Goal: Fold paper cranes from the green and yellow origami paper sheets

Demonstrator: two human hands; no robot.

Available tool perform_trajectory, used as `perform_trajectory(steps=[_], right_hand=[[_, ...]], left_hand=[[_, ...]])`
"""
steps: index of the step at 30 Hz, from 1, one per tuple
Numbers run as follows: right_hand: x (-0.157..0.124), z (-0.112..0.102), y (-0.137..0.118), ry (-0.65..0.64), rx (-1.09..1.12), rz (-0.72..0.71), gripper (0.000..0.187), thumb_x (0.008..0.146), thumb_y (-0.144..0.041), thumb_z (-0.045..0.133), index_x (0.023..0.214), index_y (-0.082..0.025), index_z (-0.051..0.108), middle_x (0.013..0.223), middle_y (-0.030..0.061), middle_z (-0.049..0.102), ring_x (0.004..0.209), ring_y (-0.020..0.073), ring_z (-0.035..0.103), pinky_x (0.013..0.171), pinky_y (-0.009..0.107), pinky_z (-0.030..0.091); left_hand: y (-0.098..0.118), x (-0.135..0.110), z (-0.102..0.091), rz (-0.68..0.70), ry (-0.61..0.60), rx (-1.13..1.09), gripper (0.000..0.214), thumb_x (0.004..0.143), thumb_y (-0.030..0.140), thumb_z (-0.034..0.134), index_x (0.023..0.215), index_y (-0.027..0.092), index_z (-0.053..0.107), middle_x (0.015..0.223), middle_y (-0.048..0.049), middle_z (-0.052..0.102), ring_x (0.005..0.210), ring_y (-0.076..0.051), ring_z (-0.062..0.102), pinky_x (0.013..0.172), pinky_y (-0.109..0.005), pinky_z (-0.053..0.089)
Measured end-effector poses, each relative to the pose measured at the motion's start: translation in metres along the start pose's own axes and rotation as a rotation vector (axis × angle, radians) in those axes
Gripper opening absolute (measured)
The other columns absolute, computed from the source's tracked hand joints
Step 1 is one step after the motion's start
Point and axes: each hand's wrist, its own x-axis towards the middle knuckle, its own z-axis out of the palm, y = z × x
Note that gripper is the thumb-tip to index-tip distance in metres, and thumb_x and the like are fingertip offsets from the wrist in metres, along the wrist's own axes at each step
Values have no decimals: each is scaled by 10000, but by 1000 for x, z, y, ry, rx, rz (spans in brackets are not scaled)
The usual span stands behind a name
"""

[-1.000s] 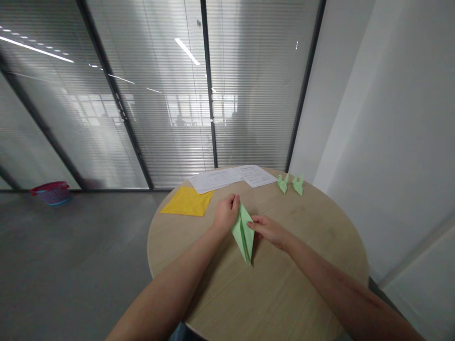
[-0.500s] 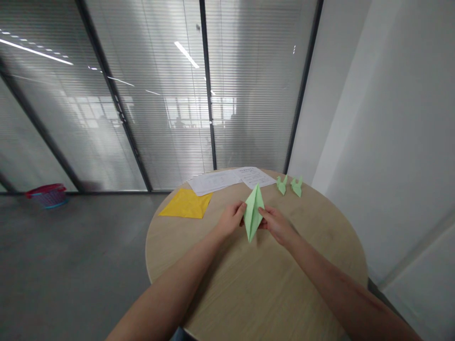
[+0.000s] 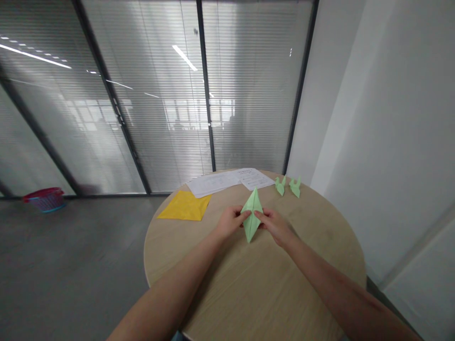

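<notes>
A light green folded paper (image 3: 251,227), shaped like a long diamond with a crease down its middle, is held over the round table. My left hand (image 3: 230,221) grips its left edge, the thumb lying on the front face near the crease. On the opposite edge my right hand (image 3: 276,223) pinches it the same way, its thumb also close to the crease. The other fingers of both hands are mostly hidden behind the paper. Beyond my right hand stand two small green origami birds, a left one (image 3: 280,186) and a right one (image 3: 295,187).
A yellow paper envelope or sheet (image 3: 186,206) lies at the table's left. White printed sheets (image 3: 216,182) overlap along the far edge of the wooden table (image 3: 280,289). A red and blue basket (image 3: 46,200) sits on the floor, by the glass partition.
Both thumbs have moved inward from the paper's edges to its middle crease. The diamond now looks flatter and more spread across its front.
</notes>
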Motion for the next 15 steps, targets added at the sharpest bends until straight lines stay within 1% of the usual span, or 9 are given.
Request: perform_trajectory(steps=[3, 5, 8, 11, 13, 15], right_hand=[[0, -1, 2, 15, -14, -30, 288, 755, -466, 697, 851, -197, 735, 849, 68, 716, 758, 217, 644, 746, 372, 527], [1, -1, 5, 22, -16, -41, 291, 757, -467, 692, 857, -197, 733, 872, 68, 718, 761, 213, 641, 751, 367, 520], [3, -1, 9, 16, -4, -40, 307, 761, -473, 685, 883, -195, 727, 917, 72, 718, 796, 214, 644, 771, 362, 512], [4, -1, 11, 11, -7, -47, 309, 758, -470, 687, 880, -188, 719, 919, 73, 717, 810, 214, 645, 783, 356, 506], [5, -1, 11, 8, -40, -53, 311, 755, -473, 686, 884, -191, 712, 909, 71, 718, 810, 218, 647, 777, 352, 503], [4, -2, 10, 22, -130, -59, 328, 763, -497, 664, 903, -204, 705, 918, 70, 722, 824, 227, 649, 760, 346, 499]], left_hand=[[0, 0, 2, -40, -18, -73, 386, 766, 508, 614, 763, 124, 644, 665, -16, 600, 587, -136, 551, 561, -251, 465], [0, 0, 3, -64, -32, -89, 373, 751, 494, 634, 751, 122, 651, 657, -18, 609, 577, -133, 544, 555, -247, 452], [-1, 0, 4, -94, -44, -84, 347, 750, 474, 641, 704, 130, 652, 624, -12, 605, 558, -124, 525, 536, -235, 419], [0, 0, 4, -131, -53, -85, 339, 760, 463, 632, 694, 131, 656, 610, -9, 601, 559, -122, 521, 532, -230, 406], [2, -1, 4, -162, -63, -65, 331, 755, 450, 636, 697, 125, 658, 590, -3, 585, 541, -117, 511, 516, -225, 398], [4, -1, 4, -191, -81, -41, 317, 742, 431, 648, 692, 119, 654, 573, 2, 568, 519, -112, 501, 496, -221, 388]])
